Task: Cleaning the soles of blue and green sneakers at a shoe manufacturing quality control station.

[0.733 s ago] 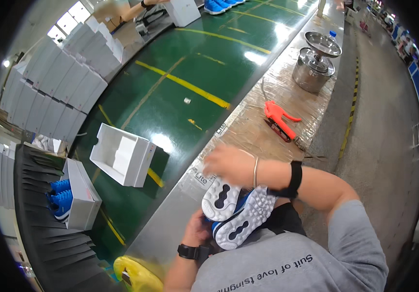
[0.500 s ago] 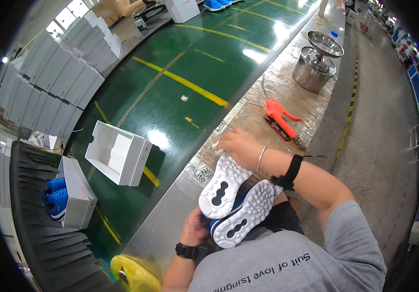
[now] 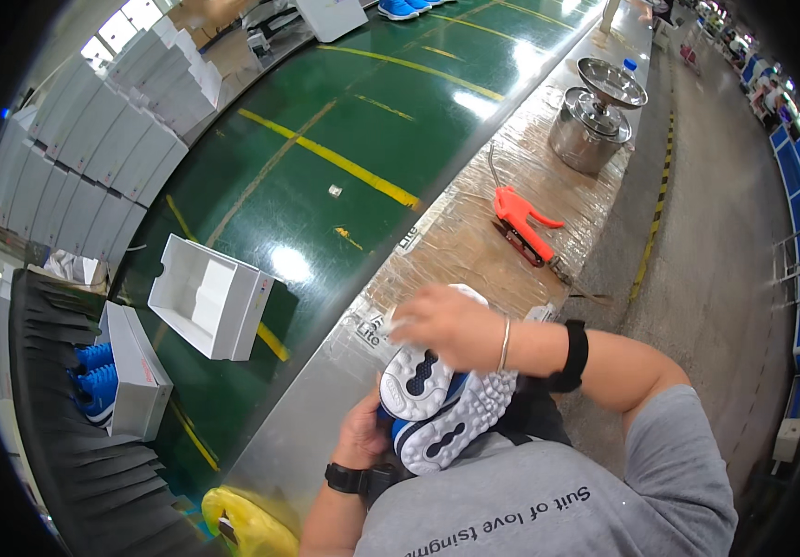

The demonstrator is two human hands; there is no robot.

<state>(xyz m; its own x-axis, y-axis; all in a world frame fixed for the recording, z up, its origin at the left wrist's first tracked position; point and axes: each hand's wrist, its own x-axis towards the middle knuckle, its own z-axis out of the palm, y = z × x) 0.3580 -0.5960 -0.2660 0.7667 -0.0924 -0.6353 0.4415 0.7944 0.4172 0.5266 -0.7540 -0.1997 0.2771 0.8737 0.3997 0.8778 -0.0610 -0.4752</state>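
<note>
The right hand (image 3: 446,325) is curling loosely over the sole of the nearer-to-belt shoe (image 3: 411,392); something white is showing at its fingertips, but blur is hiding whether it is being pinched. Half a second ago it was lying farther out, near that sole's far end; now it is covering the middle, so it seems to be going back and forth over the sole, and the handling looks unfinished. The left hand (image 3: 367,432) is wrapping partly around the same shoe's near end, seemingly steadying it, most fingers hiding behind. The second shoe (image 3: 446,434) is lying just beside the first, both soles facing up, between the person's body and the bench (image 3: 293,441). Beyond, an orange air gun (image 3: 522,221) is resting on the bench, and a lidless white box (image 3: 247,316) is standing on the green belt (image 3: 312,246).
</note>
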